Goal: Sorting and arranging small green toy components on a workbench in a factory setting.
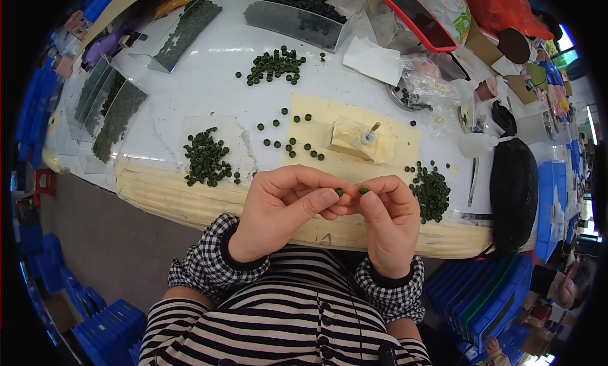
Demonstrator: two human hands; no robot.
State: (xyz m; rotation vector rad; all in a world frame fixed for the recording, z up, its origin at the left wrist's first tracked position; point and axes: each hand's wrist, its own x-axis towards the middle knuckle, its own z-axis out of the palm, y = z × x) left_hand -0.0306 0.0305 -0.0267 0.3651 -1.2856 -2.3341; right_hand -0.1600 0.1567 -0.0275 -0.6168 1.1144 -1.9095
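It's a workshop (blue crates point(109, 333), heaped parts point(206, 158)).

Left fingers point(313, 202) and right fingers point(375, 208) are partly hiding two green pieces point(363, 191), their details being too small to tell; the lower edge is cutting off the striped shirt point(278, 302); the upper edge, a red bag point(506, 11).

The small green pieces point(277, 67) look like matt moulded plastic. The bench point(231, 103) has a smooth, glossy white top, its front edging point(171, 182) creased and film-like. Clear, shiny plastic makes the bins point(294, 30); the folded tissue point(373, 61) is soft matt paper. The tweezers point(474, 182) look like polished metal, the red bag point(506, 11) thin crinkled plastic, the blue crates point(104, 334) hard plastic, the checked sleeve covers point(206, 255) gathered cloth.
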